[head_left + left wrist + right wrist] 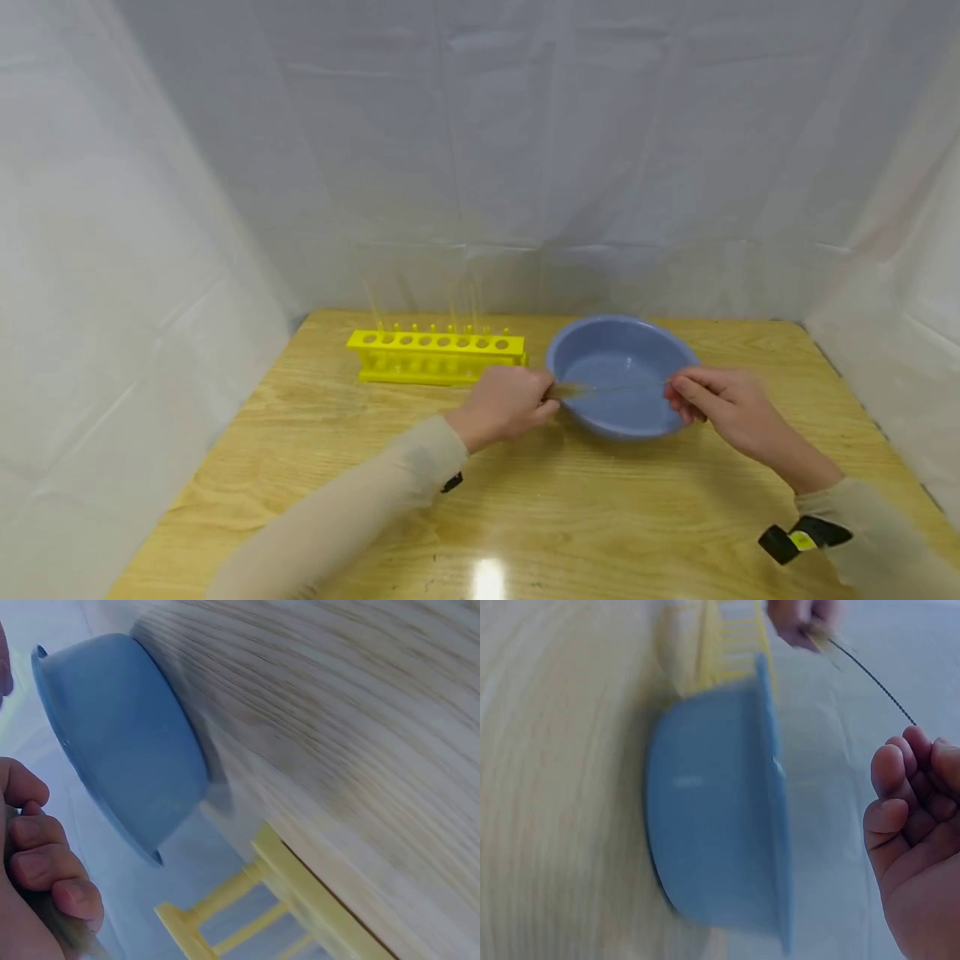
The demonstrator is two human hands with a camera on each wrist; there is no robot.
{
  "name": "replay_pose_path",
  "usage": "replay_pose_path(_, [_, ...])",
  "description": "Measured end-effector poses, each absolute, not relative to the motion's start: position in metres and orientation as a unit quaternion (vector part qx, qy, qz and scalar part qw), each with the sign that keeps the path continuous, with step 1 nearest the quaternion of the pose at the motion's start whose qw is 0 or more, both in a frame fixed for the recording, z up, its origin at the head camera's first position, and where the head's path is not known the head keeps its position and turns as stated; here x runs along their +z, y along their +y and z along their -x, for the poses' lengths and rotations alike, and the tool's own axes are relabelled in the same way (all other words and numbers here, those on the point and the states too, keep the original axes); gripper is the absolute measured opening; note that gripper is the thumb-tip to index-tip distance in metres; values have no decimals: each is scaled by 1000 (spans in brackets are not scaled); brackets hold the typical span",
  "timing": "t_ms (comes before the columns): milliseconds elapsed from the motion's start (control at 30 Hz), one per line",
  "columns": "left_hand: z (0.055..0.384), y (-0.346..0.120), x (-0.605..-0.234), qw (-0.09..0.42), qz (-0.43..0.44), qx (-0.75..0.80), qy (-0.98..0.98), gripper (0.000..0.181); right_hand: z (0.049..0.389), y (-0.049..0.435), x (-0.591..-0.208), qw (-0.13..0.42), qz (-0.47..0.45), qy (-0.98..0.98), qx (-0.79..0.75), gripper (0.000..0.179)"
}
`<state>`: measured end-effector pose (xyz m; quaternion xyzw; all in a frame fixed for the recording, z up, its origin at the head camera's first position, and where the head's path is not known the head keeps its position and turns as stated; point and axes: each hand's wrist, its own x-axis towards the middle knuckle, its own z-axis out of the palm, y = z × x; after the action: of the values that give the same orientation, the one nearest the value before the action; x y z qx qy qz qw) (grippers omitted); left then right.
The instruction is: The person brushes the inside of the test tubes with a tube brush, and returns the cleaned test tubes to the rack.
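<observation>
My left hand [512,403] grips the tan bristly part of a test tube brush [568,390], over the left rim of a blue basin [622,432]. Its fingers [46,864] are curled round the bristles in the left wrist view. From there the twisted wire handle [876,680] runs rightward above the basin. At the wire's far end, the thumb and fingertips of my right hand [729,410] pinch it near the basin's right rim. Behind my left hand stands a yellow test tube rack [438,342], with a few thin clear tubes rising above its back pegs.
A wooden table [570,517] carries the rack and basin. White sheeting [495,158] hangs behind it and along both sides. Each wrist wears a dark strap; the one on the right [821,532] shows a yellow patch.
</observation>
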<state>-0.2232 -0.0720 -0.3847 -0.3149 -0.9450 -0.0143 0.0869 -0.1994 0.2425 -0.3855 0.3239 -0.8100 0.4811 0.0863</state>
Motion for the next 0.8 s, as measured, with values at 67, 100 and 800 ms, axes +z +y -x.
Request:
replay_pose_path(67, [223,-67,-384,99,330,-8,-939,25,201,232,-389,64,-349,-801,482,22])
replay_pose_path(100, [223,-64,-384,105,337,-4,-935,25,202,226,-391,51,-359,-795,486,22])
replay_pose_path(800, [221,-60,-386,165,350,28,-922,23,198,196,-388,-24,-282,-823,492,40])
